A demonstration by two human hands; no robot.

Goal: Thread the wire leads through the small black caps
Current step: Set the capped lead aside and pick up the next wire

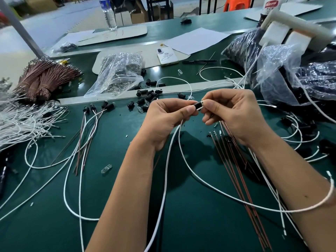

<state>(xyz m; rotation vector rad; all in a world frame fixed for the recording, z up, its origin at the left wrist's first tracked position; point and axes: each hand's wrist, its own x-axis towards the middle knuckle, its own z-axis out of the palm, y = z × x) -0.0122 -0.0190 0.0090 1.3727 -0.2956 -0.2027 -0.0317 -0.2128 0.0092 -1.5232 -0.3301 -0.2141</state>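
A small black cap is held between both hands above the green table. My left hand pinches its left end with thumb and forefinger, and white wires hang down from that hand. My right hand pinches the cap's right end, where a short light tip sticks out. A long white lead loops down and over my right forearm. Several loose black caps lie just beyond the hands. Finished leads with caps lie to the left.
Brown wire bundles and a heap of white leads fill the left. Red-brown wires lie under my right arm. Plastic bags and black-filled bags sit behind. A phone, a pen and a water bottle stand further back.
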